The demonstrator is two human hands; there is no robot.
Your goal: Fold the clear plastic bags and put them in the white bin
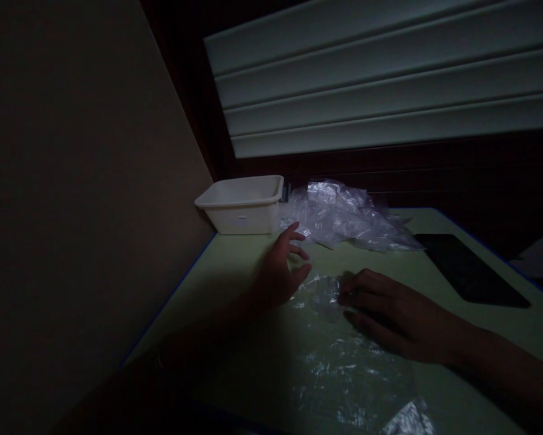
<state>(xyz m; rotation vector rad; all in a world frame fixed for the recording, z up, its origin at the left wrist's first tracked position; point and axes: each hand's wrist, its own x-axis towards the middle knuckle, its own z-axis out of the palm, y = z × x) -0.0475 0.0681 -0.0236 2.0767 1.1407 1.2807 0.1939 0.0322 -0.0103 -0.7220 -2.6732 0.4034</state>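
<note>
My left hand (278, 272) is raised over the table with its fingers spread and nothing in them. Beside it lies a clear plastic bag (351, 374), flat and crinkled, stretching toward the table's near edge. A roundish transparent piece (326, 299) shows at the bag's far end; what it is I cannot make out. My right hand (389, 314) has bent fingers at the right side of this piece, gripping the plastic there. Its fingertips are partly in shadow.
A white plastic tub (242, 220) stands at the table's back left corner by the wall. Next to it is a heap of clear plastic bags (344, 217). A dark flat tablet-like slab (473, 272) lies at the right. The pale green table (235, 272) has blue edges.
</note>
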